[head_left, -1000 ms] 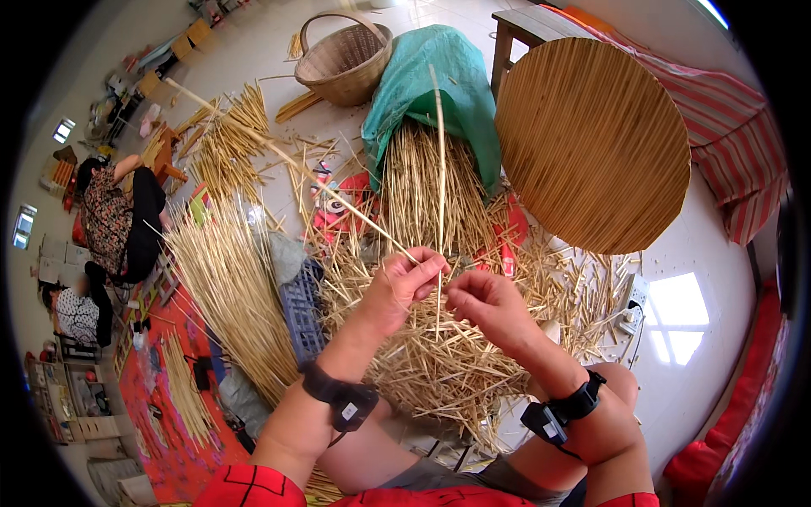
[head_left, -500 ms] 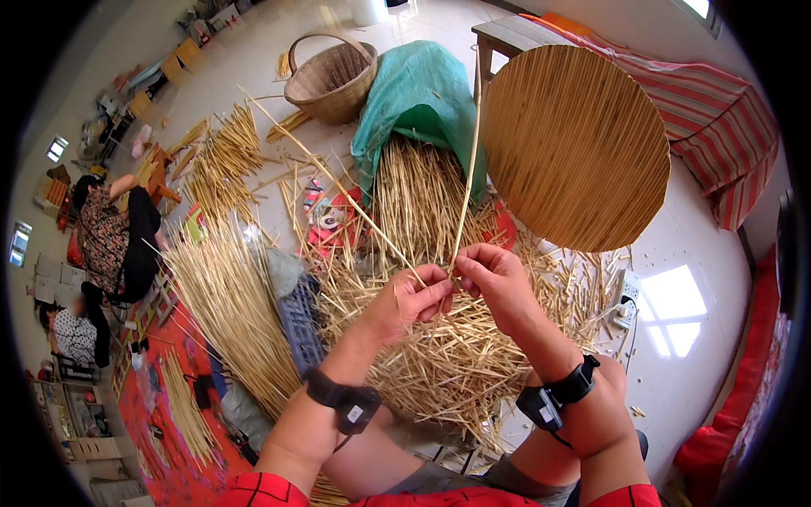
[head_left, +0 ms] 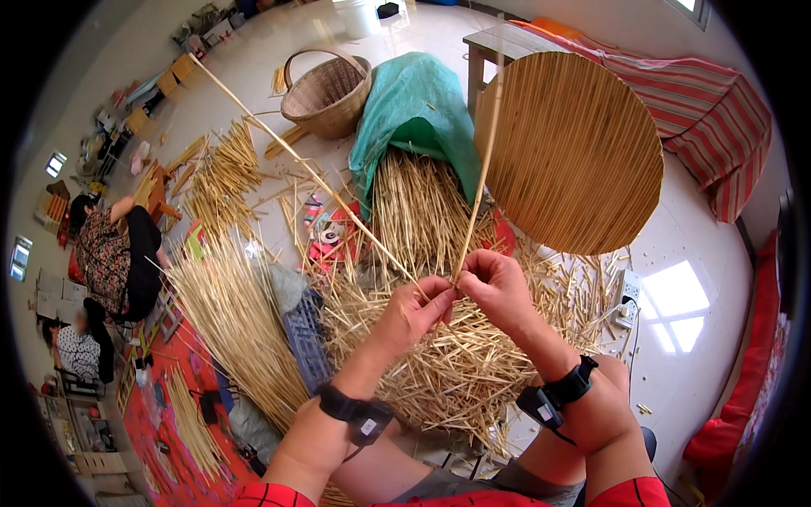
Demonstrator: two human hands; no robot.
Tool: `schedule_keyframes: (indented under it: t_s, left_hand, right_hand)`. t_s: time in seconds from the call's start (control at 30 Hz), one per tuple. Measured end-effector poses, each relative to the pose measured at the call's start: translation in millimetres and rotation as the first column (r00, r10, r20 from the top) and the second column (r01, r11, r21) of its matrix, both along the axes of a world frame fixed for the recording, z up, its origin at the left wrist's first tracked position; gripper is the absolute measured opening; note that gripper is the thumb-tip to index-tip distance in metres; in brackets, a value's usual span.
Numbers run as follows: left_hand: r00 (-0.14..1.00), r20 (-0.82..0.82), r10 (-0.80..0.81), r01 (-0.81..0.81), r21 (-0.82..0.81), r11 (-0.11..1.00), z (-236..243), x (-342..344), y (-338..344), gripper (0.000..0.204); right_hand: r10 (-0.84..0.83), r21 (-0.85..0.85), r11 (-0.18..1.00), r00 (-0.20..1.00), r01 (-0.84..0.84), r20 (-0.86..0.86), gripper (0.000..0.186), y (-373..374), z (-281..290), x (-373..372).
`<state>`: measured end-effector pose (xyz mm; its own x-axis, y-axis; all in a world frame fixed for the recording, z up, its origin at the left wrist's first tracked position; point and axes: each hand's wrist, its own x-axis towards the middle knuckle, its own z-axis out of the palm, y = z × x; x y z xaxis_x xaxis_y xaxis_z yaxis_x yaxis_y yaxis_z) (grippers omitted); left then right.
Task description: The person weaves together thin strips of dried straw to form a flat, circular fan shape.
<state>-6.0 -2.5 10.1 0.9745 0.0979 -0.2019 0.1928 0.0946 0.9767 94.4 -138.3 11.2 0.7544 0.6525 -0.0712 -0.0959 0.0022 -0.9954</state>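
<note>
In front of me, my left hand point(head_left: 418, 311) is closed in a pinch on the lower end of a long, pale straw stalk point(head_left: 296, 156) that slants up to the left. My right hand point(head_left: 497, 291), its fingers also pinched, grips a second straw stalk point(head_left: 484, 173) that rises almost straight up. The two fingertips meet, and the stalk ends are partly hidden there. Below both hands spreads a heap of short cut straw point(head_left: 456, 363). Behind it, a bundle of longer straw point(head_left: 416, 190) pokes out of a green woven sack point(head_left: 405, 93).
To the left lies a big sheaf of long stalks point(head_left: 232, 321) beside a blue crate point(head_left: 306, 338). A wicker basket point(head_left: 334, 101) stands farther back. At right, a round slatted mat point(head_left: 574, 152) leans on a wooden bench point(head_left: 503, 38); a power strip point(head_left: 626, 300) is nearby. Two people sit far left.
The left stalk now reaches farther up and left. The right stalk's upper part leans more to the right. Both hands keep their pinch, fingertips together; the whole view has shifted slightly.
</note>
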Motion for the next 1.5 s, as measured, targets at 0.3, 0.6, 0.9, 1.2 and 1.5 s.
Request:
schedule_keyframes:
  t_s: [0.3,0.6,0.9,1.2,1.5]
  left_hand:
    - [1.000,-0.011,-0.007,0.006,-0.036,0.999,0.7,1.5,2.2,0.016]
    - [1.000,0.024,-0.017,0.017,0.034,0.999,0.5,2.2,0.3,0.016]
    - [0.998,0.006,-0.066,0.066,-0.186,0.980,4.7,0.2,-1.0,0.018]
    - [1.000,0.022,-0.009,0.012,-0.163,0.987,4.8,-0.6,0.4,0.019]
    - [0.998,0.052,0.046,-0.044,-0.036,0.998,4.5,0.7,-5.2,0.018]
  right_hand:
    - [-0.090,0.090,0.991,0.991,0.100,-0.101,0.007,1.5,5.3,2.7]
    - [-0.112,0.028,0.993,0.992,0.114,-0.049,0.007,2.6,6.4,4.0]
    - [0.160,0.382,0.922,0.844,0.057,-0.512,0.011,-0.2,3.4,3.0]
    - [0.136,0.241,0.969,0.937,-0.058,-0.322,0.007,-0.6,15.1,0.2]
    - [0.044,0.102,0.994,0.989,-0.030,-0.139,0.005,2.0,12.2,-4.2]
